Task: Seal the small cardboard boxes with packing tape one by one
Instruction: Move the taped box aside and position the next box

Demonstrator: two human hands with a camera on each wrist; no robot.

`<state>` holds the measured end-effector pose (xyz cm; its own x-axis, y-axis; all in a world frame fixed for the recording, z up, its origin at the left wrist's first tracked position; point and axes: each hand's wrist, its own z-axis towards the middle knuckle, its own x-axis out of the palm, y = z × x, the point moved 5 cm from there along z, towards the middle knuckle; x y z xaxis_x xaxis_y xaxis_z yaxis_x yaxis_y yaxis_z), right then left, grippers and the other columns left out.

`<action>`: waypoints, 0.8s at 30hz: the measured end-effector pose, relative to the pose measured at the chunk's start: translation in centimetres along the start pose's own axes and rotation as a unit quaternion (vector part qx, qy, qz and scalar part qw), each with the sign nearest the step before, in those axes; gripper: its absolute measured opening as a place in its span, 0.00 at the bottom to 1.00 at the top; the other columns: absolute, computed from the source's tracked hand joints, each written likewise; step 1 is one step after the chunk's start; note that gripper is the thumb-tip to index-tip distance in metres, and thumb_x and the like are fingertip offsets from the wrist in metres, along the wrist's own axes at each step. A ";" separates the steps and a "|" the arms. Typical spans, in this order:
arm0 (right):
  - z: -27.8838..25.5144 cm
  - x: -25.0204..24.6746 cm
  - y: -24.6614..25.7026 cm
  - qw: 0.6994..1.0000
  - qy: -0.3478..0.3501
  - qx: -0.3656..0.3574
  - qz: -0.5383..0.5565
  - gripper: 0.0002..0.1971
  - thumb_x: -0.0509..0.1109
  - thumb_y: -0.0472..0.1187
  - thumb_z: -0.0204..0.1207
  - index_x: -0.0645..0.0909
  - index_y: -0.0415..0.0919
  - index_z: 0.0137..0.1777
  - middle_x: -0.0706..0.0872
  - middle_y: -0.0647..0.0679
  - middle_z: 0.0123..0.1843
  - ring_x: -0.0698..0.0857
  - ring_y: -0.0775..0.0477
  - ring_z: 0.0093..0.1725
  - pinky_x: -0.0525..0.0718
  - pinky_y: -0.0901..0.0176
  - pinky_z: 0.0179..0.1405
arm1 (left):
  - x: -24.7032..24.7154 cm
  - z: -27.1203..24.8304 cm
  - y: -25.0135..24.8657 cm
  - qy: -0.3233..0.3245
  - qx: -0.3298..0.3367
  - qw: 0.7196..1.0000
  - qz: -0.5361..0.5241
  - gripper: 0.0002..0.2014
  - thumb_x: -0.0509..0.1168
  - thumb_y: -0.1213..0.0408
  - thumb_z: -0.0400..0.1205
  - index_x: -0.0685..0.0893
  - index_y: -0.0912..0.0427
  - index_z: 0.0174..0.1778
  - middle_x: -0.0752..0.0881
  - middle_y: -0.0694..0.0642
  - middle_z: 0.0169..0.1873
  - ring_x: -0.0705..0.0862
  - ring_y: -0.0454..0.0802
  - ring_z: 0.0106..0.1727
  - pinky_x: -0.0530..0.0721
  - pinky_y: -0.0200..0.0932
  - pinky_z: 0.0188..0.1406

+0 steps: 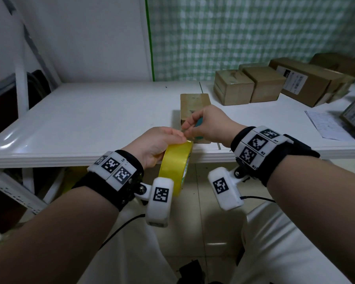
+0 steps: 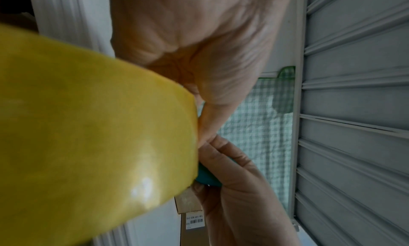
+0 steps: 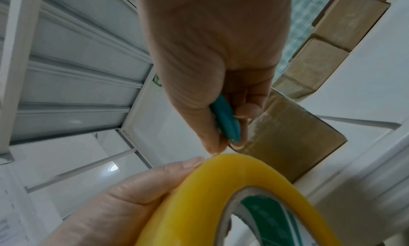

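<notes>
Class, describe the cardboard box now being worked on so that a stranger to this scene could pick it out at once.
Start at the white table and find the row of brown boxes along its far right. The cardboard box stands apart from that row, alone at the near edge. It lies just beyond the left hand holding the yellow tape roll.

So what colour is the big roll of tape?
Yellow. The tape roll shows best in the right wrist view, with a green-printed core.
</notes>
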<state>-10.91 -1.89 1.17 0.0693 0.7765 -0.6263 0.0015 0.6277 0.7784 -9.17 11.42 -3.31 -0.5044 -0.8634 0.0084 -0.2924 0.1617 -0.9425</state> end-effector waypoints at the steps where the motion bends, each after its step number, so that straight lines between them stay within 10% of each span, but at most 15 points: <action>1: 0.1 -0.1 0.1 1.000 0.003 0.003 -0.004 0.08 0.79 0.33 0.68 0.88 0.35 0.46 0.87 0.47 0.39 0.84 0.53 0.38 0.84 0.67 0.39 | 0.1 -0.1 -0.1 -0.006 0.000 1.000 -0.001 0.03 0.68 0.71 0.79 0.84 0.59 0.43 0.85 0.58 0.35 0.83 0.50 0.34 0.84 0.42 0.38; 8: 0.1 -0.9 0.2 0.999 0.043 0.027 0.016 0.05 0.77 0.34 0.70 0.88 0.34 0.45 0.89 0.42 0.42 0.81 0.54 0.35 0.77 0.68 0.26 | -0.3 -0.5 -1.1 -0.041 0.009 0.999 0.005 0.33 0.74 0.70 0.75 0.69 0.61 0.75 0.86 0.61 0.51 0.88 0.53 0.47 0.87 0.47 0.47; 15: -0.1 -1.4 0.5 0.997 0.073 0.034 0.012 0.10 0.73 0.40 0.76 0.86 0.32 0.50 0.81 0.47 0.37 0.74 0.55 0.33 0.71 0.69 0.24 | -0.4 -1.0 -2.2 -0.032 0.023 0.998 0.041 0.32 0.75 0.71 0.73 0.73 0.55 0.73 0.88 0.58 0.48 0.88 0.48 0.41 0.88 0.37 0.34; 24: 0.5 -1.3 0.9 0.997 0.055 0.035 -0.043 0.10 0.76 0.42 0.74 0.82 0.34 0.44 0.82 0.41 0.37 0.79 0.45 0.36 0.78 0.58 0.30 | -1.0 -1.4 -3.7 -0.038 0.065 0.993 0.091 0.33 0.76 0.76 0.69 0.77 0.53 0.69 0.85 0.58 0.50 0.87 0.54 0.47 0.87 0.47 0.46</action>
<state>-10.49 -2.36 2.74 -0.0443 0.7236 -0.6888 0.0722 0.6900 0.7202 -8.70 12.37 0.59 -0.4756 -0.8595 -0.1871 -0.0924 0.2603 -0.9611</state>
